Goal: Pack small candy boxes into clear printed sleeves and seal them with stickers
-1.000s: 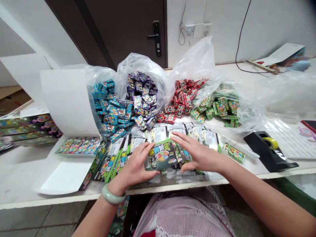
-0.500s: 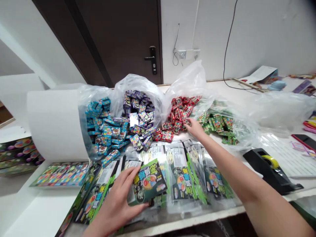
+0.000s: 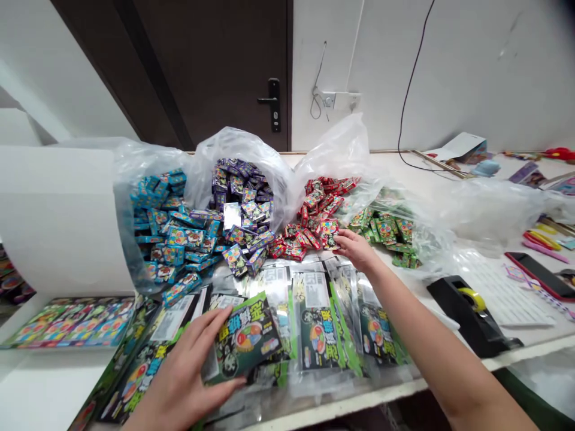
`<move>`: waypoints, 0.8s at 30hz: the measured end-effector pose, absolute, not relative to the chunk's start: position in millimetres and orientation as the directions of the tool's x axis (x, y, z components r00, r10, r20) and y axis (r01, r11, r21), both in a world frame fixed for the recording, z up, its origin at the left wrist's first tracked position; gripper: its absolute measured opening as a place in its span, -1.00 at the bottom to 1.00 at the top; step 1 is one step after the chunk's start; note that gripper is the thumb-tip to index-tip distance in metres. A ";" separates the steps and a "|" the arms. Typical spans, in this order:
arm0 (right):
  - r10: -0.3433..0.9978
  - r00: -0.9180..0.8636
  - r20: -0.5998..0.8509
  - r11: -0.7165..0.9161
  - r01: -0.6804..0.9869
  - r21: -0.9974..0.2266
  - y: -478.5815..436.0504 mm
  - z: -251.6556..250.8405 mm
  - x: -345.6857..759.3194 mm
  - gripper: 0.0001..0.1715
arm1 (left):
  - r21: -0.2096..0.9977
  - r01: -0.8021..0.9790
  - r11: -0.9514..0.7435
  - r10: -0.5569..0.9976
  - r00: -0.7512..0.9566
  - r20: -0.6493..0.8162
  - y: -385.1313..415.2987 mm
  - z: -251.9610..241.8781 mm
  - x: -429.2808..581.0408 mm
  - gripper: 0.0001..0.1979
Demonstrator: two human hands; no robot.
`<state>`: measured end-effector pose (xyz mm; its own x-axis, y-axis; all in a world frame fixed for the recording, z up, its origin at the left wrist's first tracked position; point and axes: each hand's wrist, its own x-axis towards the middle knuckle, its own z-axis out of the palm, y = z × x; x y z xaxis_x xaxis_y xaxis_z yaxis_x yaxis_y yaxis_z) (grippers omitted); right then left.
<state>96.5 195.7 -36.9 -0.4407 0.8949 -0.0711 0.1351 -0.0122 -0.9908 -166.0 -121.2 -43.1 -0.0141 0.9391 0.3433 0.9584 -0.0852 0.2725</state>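
Observation:
My left hand is closed on a black and green printed pouch, thumb along its lower edge and fingers at its left side. It holds the pouch above a row of similar flat pouches in clear sleeves. Between the fingertips of my right hand is a small red printed packet, face up, at the near right edge of a heap of red packets. Heaps of blue packets, purple packets and green packets spill from clear bags on either side.
At the left stands a white box with printed packs in its lower part. A black tape dispenser, a paper sheet and a phone lie to the right. The table's front edge runs below the pouches.
My right hand has drawn back slightly from the red heap with a red packet in its fingers. The whole view has shifted, with the near things sliding left; the left hand still holds the pouch.

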 end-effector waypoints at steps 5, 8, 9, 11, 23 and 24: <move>0.853 -0.511 -0.103 -0.071 0.081 -0.994 142.0 -33.2 117.9 -0.62 | 0.296 0.948 -0.114 0.941 0.007 0.339 -118.0 -34.4 -154.0 -0.12; 0.825 -0.554 -0.110 -0.011 0.180 -0.984 111.8 -45.5 121.3 -0.50 | 0.313 0.944 -0.110 0.949 0.006 0.316 -123.9 -35.8 -151.0 -0.11; 0.817 -0.566 -0.106 0.050 0.252 -0.966 102.1 -51.2 121.2 -0.42 | 0.312 0.944 -0.105 0.952 0.004 0.305 -126.5 -37.5 -150.4 -0.11; 0.805 -0.587 -0.086 0.190 0.393 -0.900 84.6 -61.6 120.8 -0.35 | 0.307 0.947 -0.094 0.960 0.005 0.279 -132.3 -41.6 -149.2 -0.10; 0.364 -0.929 -0.067 0.800 0.349 -0.488 90.6 -39.5 112.7 0.06 | 0.425 0.893 -0.149 0.958 0.024 0.286 -142.0 -38.5 -140.3 -0.08; 0.344 -0.936 -0.069 0.813 0.334 -0.477 90.6 -37.5 110.1 0.01 | 0.430 0.890 -0.152 0.956 0.023 0.291 -142.7 -37.9 -139.8 -0.08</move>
<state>110.1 90.6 -37.5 -0.9364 0.3440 -0.0687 0.3338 0.8133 -0.4767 -139.8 -142.7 -37.9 0.0229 0.9565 0.2909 0.8897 -0.1523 0.4305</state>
